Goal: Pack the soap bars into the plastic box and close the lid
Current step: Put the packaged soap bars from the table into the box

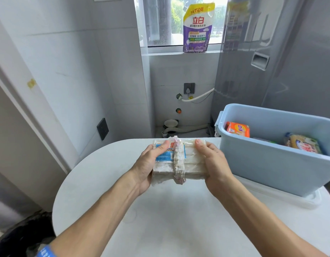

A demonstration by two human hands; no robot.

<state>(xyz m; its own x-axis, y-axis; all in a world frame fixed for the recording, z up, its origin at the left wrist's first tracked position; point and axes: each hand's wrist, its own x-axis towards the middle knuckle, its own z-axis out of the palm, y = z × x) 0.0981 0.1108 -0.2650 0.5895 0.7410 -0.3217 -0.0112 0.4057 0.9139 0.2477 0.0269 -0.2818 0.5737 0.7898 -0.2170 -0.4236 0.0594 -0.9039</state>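
white, clear-wrapped soap bundle [176, 161] held above the white table [160, 219], clear of its surface, near the far edge. bundle is several pale bars stacked in film, with a blue printed label on its left part and a bunched band of wrap across the middle.

left hand [147, 167] grips the bundle's left end: thumb lies on top over the blue label, fingers curl under and are mostly hidden. right hand [213, 165] grips the right end: thumb on top at the far corner, fingers wrapped below, out of sight. both hands closed firmly on the bundle.

light blue plastic box [268, 160] stands open on the table at right, just beside the right hand, not touching the bundle. inside it: an orange soap pack [238, 129] at the left end and a yellow soap pack [302, 143] at the right end, both leaning. a translucent white lid [290, 196] lies flat under the box.

purple detergent pouch [197, 28] stands on the window sill behind.
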